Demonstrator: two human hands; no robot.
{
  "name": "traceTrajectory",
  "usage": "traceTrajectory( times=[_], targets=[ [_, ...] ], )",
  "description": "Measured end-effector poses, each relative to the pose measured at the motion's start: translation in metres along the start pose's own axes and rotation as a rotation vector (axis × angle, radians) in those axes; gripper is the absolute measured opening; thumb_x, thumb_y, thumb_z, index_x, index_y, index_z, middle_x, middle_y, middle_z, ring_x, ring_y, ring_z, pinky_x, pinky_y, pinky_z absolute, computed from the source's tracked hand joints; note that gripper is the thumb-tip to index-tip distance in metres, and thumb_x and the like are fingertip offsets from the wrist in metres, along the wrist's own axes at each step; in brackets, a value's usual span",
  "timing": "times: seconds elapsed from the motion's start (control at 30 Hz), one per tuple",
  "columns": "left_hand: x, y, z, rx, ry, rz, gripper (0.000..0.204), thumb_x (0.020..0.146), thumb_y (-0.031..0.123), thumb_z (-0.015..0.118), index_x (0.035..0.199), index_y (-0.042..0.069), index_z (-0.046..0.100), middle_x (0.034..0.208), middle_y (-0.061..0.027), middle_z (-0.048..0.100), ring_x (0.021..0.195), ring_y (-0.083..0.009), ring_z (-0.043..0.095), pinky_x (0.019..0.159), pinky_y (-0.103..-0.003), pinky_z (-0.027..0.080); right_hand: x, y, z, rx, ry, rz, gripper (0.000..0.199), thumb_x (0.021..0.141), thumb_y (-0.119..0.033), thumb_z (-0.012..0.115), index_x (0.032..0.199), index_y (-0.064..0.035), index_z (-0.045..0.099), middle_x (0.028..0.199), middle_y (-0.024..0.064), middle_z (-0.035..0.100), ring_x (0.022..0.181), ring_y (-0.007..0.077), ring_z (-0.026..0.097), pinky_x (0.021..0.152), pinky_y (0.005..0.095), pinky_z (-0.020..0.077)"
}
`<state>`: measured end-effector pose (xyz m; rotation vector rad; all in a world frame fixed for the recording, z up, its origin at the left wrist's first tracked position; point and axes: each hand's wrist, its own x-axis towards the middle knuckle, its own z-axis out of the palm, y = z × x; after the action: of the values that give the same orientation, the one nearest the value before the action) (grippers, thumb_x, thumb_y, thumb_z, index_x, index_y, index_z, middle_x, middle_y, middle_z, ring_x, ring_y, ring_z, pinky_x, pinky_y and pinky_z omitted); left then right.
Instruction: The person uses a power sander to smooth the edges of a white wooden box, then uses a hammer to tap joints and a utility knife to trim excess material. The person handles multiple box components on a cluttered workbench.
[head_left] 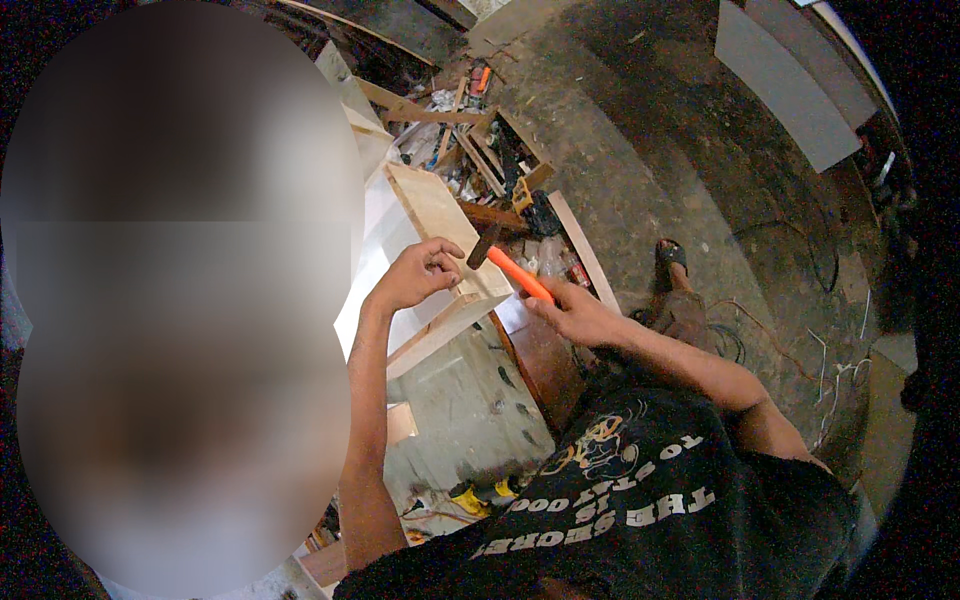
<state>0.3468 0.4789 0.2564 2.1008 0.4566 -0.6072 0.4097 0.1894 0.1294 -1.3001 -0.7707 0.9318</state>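
Note:
My right hand [580, 314] is wrapped round the orange handle of a hammer [517, 272]. The hammer's dark head is up by the corner of a pale wooden box frame [428, 203]. Just left of that head, my left hand [416, 275] is at the frame's corner with its fingers curled in. Whatever those fingers pinch, if anything, is too small to make out. A white panel lies inside the frame's boards, partly covered by my left hand and a large blur.
The frame rests on a worn, pale green worktop [470, 400]. A small wood block [401, 423] and a yellow-and-black tool [470, 498] lie nearer me. Beyond is a wooden tray [580, 245] of tools and scraps. Cables [735, 340] trail over the floor at right.

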Motion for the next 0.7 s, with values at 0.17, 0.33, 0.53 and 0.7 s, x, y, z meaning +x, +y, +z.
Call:
traceTrajectory(
  times=[0.17,0.33,0.53,0.7],
  targets=[
    [-0.0008,0.006,0.0025,0.124,0.006,0.036,0.038,0.088,0.001,0.07,0.124,0.0,0.057,0.086,-0.0064,0.07,0.081,-0.0144,0.066,0.08,-0.032,0.054,-0.0014,-0.0012,0.0061,-0.01,0.0,0.024,0.037,0.105,-0.034,0.055,0.121,-0.0016,0.06,0.094,0.0166,0.067,0.088,0.028,0.065,0.08,0.0433,0.0508],
    [-0.0051,0.0099,0.0063,0.158,0.067,0.077,0.05,0.088,0.001,0.071,0.133,0.003,0.048,0.087,-0.0075,0.07,0.082,-0.0169,0.066,0.082,-0.034,0.053,0.0011,0.0024,0.0087,-0.02,-0.008,0.001,0.036,0.107,-0.031,0.052,0.127,-0.0014,0.057,0.088,0.0091,0.062,0.084,0.0196,0.059,0.076,0.0384,0.0481],
    [-0.0059,0.0079,0.0079,0.17,0.091,0.084,0.052,0.088,0.002,0.07,0.133,0.004,0.045,0.088,-0.0093,0.07,0.083,-0.0184,0.067,0.085,-0.035,0.053,0.0035,0.0043,0.0095,-0.026,-0.002,-0.009,0.032,0.106,-0.034,0.053,0.111,-0.0028,0.059,0.085,0.0167,0.064,0.078,0.0316,0.063,0.072,0.0458,0.0494],
    [-0.0051,0.0074,0.0053,0.215,0.083,0.073,0.051,0.089,0.003,0.07,0.134,0.004,0.046,0.088,-0.0096,0.071,0.084,-0.0189,0.068,0.085,-0.036,0.053,0.0035,0.0029,0.008,-0.059,-0.004,-0.006,0.033,0.106,-0.035,0.051,0.113,-0.0039,0.059,0.083,0.0164,0.064,0.076,0.0307,0.063,0.07,0.0456,0.0489]
  ],
)
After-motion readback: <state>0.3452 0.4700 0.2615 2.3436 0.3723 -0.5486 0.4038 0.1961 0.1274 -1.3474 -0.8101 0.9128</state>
